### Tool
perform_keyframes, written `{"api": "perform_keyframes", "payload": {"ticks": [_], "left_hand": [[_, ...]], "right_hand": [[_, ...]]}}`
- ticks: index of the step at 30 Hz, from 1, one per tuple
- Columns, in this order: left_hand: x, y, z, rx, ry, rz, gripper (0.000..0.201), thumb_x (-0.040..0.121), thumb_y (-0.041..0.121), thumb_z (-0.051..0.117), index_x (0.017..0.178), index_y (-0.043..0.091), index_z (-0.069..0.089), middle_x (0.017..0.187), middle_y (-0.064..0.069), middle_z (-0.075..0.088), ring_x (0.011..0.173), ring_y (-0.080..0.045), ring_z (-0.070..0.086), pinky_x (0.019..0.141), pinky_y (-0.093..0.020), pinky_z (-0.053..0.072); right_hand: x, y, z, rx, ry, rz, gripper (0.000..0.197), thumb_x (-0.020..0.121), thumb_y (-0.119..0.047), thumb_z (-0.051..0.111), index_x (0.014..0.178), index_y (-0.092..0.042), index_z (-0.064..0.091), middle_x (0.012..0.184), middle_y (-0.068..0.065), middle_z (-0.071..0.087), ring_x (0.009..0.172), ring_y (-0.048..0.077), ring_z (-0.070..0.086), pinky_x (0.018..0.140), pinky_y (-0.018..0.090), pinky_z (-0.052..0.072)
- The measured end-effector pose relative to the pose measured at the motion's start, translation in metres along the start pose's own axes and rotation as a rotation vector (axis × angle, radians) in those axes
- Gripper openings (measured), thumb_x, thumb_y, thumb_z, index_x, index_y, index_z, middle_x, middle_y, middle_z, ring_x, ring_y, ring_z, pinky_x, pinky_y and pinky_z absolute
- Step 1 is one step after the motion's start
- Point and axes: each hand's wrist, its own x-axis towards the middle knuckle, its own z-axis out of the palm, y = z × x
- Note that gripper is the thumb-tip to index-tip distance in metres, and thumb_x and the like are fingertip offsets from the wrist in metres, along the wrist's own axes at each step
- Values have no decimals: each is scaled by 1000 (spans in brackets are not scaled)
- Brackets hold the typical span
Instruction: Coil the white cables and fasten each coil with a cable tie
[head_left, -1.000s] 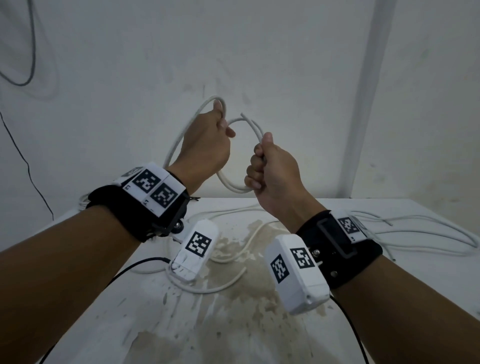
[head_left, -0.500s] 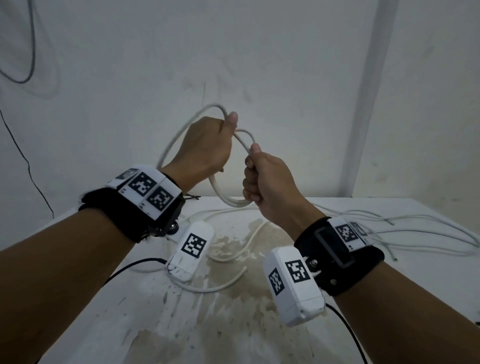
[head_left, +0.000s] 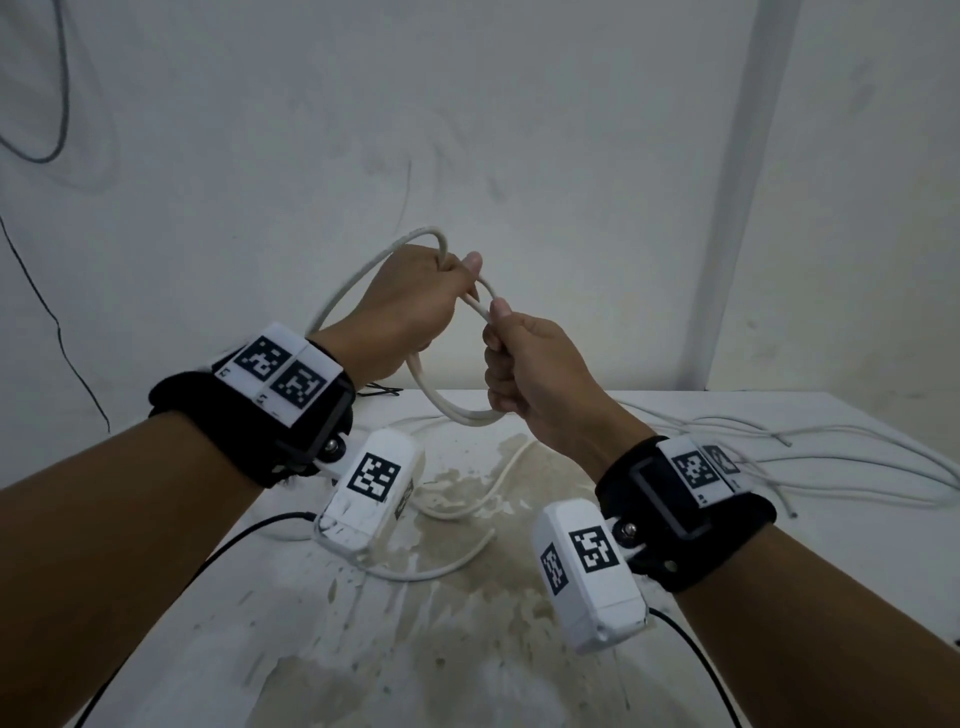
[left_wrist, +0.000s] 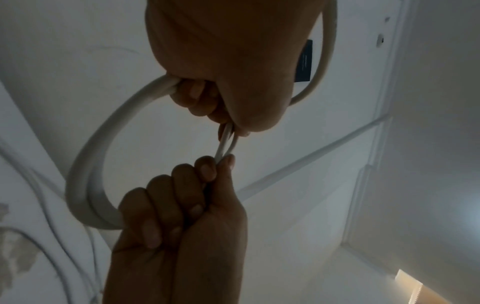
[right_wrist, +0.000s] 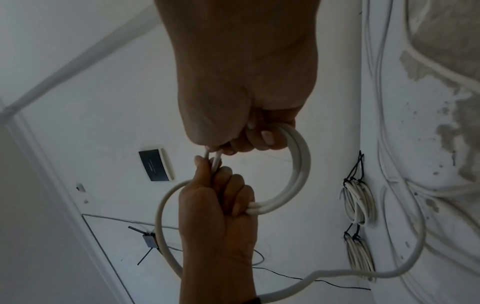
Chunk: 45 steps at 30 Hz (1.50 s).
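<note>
I hold a white cable (head_left: 448, 406) in the air above the table, wound into a small coil of about two turns. My left hand (head_left: 457, 283) grips the top of the coil, and a wider loop (head_left: 358, 275) arches over its back. My right hand (head_left: 500, 340) is fisted round the coil's other side, thumb on the strands. The left wrist view shows the two turns (left_wrist: 85, 164) running between both fists. The right wrist view shows the same coil (right_wrist: 298, 174), with the cable's tail (right_wrist: 405, 269) trailing away. No cable tie is in either hand.
The stained white table (head_left: 675, 582) carries loose white cables (head_left: 841, 467) at the right and one strand (head_left: 457, 564) under my wrists. Two finished coils with black ties (right_wrist: 358, 203) (right_wrist: 361, 257) lie at the table's back left. A wall stands close behind.
Both hands have dropped lower and come closer together. The right hand has brought its strand in against the left hand's grip, so the loop is smaller and tighter.
</note>
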Motion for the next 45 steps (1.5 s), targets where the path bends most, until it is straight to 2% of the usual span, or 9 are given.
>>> {"api": "perform_keyframes", "payload": {"ticks": [6,11,14,19,23,27,33,42,45], "left_hand": [[-6,6,0,165,-115,24,35,100,29,51,78,3,58,50,0,36,41,-13,31,42,-24,27],[-19,9,11,292,-253,83,34,96,5,48,63,10,48,38,8,40,34,-8,39,36,-12,26],[-16,14,11,272,-284,120,36,99,35,54,71,15,65,48,5,45,33,-4,36,40,-18,30],[-16,18,10,375,-324,168,40,100,42,53,79,11,68,52,3,46,31,-2,37,36,-12,28],[-18,12,6,304,-402,108,41,99,42,54,78,10,66,53,-2,42,39,-9,34,39,-20,29],[-8,15,-2,206,-333,68,41,99,43,54,79,9,66,54,-3,39,44,-15,32,43,-24,28],[-2,16,0,103,-368,-17,40,100,39,54,76,8,60,54,-1,35,45,-14,28,44,-23,23],[-4,23,-10,74,-402,-17,38,102,35,52,75,7,57,51,3,35,41,-9,26,39,-19,21],[-4,20,-7,74,-415,-8,43,101,40,52,79,5,61,54,0,32,44,-11,25,40,-21,21]], "right_hand": [[8,-13,-2,-527,195,-454,39,93,-51,60,123,-26,56,122,2,54,102,6,57,81,14,46],[23,-45,6,-782,293,-832,26,88,-40,67,75,-17,64,82,-3,62,77,14,58,66,23,43],[35,-46,-6,-706,568,-540,34,94,-39,57,66,-20,49,64,-7,57,67,17,57,65,35,45],[46,-28,-40,-138,883,-58,46,84,-15,56,124,-18,33,130,5,41,95,21,51,70,32,53],[41,-20,-66,-335,938,168,67,82,-7,54,139,-15,20,143,13,19,114,28,35,78,26,32],[35,6,-80,-859,776,267,99,79,-13,68,153,-20,1,158,21,-4,139,41,19,112,49,26],[27,37,-73,-1508,575,107,153,61,-56,86,149,2,-24,158,25,-27,149,45,-3,116,63,12],[31,23,-64,-1056,315,-616,54,102,-26,41,149,0,37,159,19,27,144,34,27,119,46,26],[21,-8,-41,-573,55,-596,48,104,-36,33,111,-9,72,118,10,70,115,24,62,103,45,46]]}}
